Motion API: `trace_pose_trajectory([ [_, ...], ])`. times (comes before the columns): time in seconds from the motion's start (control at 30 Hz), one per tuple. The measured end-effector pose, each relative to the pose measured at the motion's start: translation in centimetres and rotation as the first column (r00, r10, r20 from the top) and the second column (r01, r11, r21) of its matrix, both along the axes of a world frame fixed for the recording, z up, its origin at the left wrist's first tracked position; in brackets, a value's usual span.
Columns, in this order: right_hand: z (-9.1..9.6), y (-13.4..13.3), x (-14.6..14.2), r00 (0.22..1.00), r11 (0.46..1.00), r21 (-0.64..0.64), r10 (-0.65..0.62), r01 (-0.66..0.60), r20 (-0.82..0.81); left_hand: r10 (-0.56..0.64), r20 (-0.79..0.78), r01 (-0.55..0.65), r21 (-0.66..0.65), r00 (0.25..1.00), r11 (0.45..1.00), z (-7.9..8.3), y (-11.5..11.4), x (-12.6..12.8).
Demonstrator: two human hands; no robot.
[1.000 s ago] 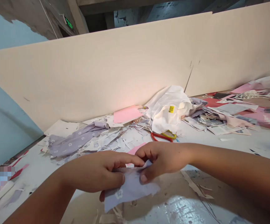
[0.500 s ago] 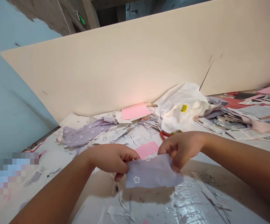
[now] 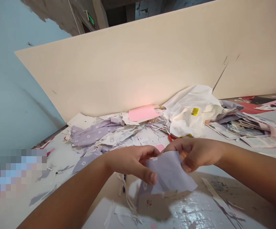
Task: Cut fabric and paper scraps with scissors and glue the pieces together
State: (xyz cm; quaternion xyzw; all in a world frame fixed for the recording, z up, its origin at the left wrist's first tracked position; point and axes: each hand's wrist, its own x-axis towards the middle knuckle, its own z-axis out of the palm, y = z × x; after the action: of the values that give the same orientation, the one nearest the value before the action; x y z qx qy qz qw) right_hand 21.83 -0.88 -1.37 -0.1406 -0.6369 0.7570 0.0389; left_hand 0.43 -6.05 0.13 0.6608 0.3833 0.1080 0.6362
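A small piece of lavender fabric point(image 3: 172, 173) with white flower prints hangs above the white tabletop, between both hands. My right hand point(image 3: 197, 154) pinches its right side, thumb in front and fingers behind. At the left part, my left hand point(image 3: 130, 163) has its thumb stretched across the front while its fingers go behind. The piece bends near that thumb, and its left edge slants back in shadow. Behind the hands, a pink piece point(image 3: 160, 147) is mostly hidden. Red-handled scissors point(image 3: 172, 137) lie partly covered beyond my right hand.
A cream board point(image 3: 128, 70) stands along the back. White cloth point(image 3: 195, 108) with a yellow label is heaped before it. Lavender flowered fabric point(image 3: 95, 132) and scraps lie at left; stacked pieces point(image 3: 247, 125) lie at right. Thin strips point(image 3: 220, 197) are scattered near the front.
My left hand has moved right, towards my right hand, and its thumb now reaches over the front. The lavender piece has gone from nearly flat to bent. The view has shifted slightly.
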Motion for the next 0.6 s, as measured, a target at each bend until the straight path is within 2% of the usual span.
trace_pose_trajectory([
  [0.1, 0.4, 0.0, 0.0, 0.999, 0.999, -0.010, -0.040, 0.040, 0.007, 0.064, 0.053, -0.060, -0.077, 0.997, 0.995, -0.9, 0.1, 0.2],
  [0.23, 0.9, 0.0, 0.0, 1.000, 1.000, -0.003, -0.014, 0.014, 0.023, 0.069, 0.165, -0.042, -0.159, 0.984, 0.986, -1.0, 0.6, -0.5],
  [0.37, 0.8, 0.1, 0.2, 0.999, 0.999, 0.032, -0.039, 0.038, 0.038, 0.047, 0.147, -0.015, -0.212, 0.988, 0.977, -0.8, 1.1, -1.6],
  [0.47, 0.9, 0.3, 0.4, 0.999, 1.000, 0.018, -0.011, 0.010, 0.040, 0.010, 0.180, 0.023, -0.182, 0.984, 0.983, -0.4, 1.2, -2.1],
  [0.6, 1.0, 0.2, 0.2, 0.993, 0.992, 0.022, 0.121, -0.121, -0.003, 0.040, 0.149, -0.023, -0.109, 0.988, 0.994, 0.2, 1.0, -1.9],
])
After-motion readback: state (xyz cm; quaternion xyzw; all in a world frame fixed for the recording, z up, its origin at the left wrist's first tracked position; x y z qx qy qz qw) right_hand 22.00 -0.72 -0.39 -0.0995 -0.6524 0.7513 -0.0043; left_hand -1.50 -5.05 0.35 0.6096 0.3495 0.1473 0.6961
